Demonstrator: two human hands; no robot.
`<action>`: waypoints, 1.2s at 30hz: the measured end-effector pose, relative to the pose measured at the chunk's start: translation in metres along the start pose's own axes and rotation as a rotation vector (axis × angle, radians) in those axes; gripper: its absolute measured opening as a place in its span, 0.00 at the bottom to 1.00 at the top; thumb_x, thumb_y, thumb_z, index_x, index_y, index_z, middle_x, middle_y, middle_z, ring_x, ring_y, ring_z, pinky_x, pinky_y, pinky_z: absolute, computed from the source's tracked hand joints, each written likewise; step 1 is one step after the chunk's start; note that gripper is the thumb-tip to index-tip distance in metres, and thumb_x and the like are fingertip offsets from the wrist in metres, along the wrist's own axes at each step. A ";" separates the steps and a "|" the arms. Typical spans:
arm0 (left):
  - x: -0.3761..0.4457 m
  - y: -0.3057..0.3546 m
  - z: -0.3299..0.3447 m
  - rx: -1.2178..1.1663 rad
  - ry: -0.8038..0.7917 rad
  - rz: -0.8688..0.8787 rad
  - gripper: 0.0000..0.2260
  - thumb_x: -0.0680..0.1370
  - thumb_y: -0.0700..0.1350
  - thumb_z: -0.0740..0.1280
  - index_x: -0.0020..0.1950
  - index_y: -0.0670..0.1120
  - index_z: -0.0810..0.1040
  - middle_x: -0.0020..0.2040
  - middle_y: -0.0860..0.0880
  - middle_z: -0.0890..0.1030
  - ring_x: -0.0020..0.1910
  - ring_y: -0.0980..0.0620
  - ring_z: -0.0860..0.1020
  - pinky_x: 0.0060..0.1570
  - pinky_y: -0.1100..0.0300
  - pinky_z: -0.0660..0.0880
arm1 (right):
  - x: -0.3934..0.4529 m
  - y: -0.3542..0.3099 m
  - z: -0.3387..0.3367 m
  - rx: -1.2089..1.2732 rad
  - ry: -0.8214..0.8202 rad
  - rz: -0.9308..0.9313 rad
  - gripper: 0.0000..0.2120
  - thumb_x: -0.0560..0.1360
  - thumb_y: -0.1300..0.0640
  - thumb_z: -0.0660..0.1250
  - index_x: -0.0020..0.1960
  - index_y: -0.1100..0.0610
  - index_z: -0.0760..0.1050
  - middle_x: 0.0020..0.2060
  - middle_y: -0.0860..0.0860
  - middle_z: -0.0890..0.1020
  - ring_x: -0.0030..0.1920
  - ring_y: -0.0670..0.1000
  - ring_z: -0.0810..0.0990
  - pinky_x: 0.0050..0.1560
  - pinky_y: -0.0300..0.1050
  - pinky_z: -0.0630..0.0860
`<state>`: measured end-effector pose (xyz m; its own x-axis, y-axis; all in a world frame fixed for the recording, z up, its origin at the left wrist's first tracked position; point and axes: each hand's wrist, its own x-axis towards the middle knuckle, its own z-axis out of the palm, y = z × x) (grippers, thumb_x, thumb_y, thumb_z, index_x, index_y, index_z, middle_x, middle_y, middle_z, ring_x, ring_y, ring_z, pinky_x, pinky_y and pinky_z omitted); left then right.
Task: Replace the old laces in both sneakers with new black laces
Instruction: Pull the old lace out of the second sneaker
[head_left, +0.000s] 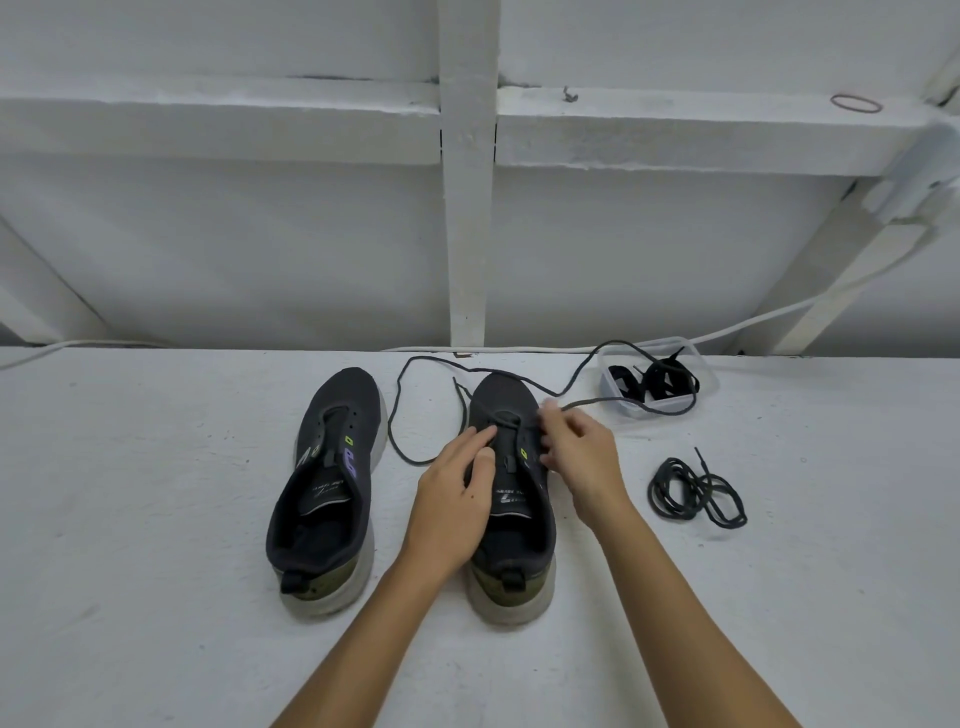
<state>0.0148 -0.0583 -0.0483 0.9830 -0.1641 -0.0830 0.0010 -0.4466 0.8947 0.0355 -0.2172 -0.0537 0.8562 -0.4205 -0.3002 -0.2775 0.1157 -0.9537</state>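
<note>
At centre desk (156, 597), my left hand (457, 483) presses the tongue of the right sneaker (511, 499), fingers loosely straight, holding nothing. My right hand (576, 447) pinches the thin lace (415, 374) at the eyelets; it trails off toward 11 and 1 o'clock. Left sneaker (324, 488) at 9 o'clock is unlaced. Flat black laces (654, 384) sit in a tub (613, 400) at 1 o'clock (coiled lace (696, 491) at 3). Lace is limp and light: best pinched near the eyelet.

Both forearms enter from the bottom edge, bare, converging forward. Left hand (460, 480): palm down, fingers extended forward and slightly bent, thumb tucked toward the index finger. Right hand (579, 457): wrist bent inward, fingers curled, fingertips (545, 415) pinched together and blurred. Hands near each other, not touching.
</note>
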 end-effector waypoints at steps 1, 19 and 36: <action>0.000 0.000 0.000 0.002 -0.002 0.001 0.17 0.84 0.49 0.57 0.72 0.55 0.74 0.74 0.56 0.71 0.73 0.60 0.66 0.75 0.57 0.62 | 0.000 0.002 -0.002 -0.103 -0.070 -0.039 0.10 0.79 0.49 0.71 0.48 0.56 0.83 0.41 0.50 0.84 0.41 0.46 0.82 0.42 0.40 0.81; 0.000 0.001 -0.001 0.006 -0.011 -0.005 0.16 0.84 0.49 0.57 0.71 0.55 0.75 0.73 0.55 0.72 0.73 0.59 0.67 0.75 0.55 0.63 | -0.002 0.006 -0.007 -0.306 -0.025 -0.193 0.06 0.80 0.55 0.67 0.46 0.54 0.80 0.41 0.47 0.85 0.40 0.43 0.81 0.43 0.38 0.78; 0.000 0.007 -0.020 0.108 0.131 -0.026 0.14 0.84 0.46 0.56 0.61 0.51 0.81 0.46 0.59 0.82 0.47 0.66 0.78 0.43 0.76 0.69 | -0.037 -0.034 -0.042 -0.341 -0.224 -0.031 0.11 0.84 0.58 0.60 0.50 0.57 0.81 0.36 0.50 0.80 0.38 0.46 0.82 0.45 0.45 0.82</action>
<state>0.0184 -0.0440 -0.0336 0.9984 -0.0381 -0.0415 0.0142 -0.5423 0.8401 -0.0047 -0.2431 -0.0094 0.9297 -0.2085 -0.3036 -0.3464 -0.2152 -0.9131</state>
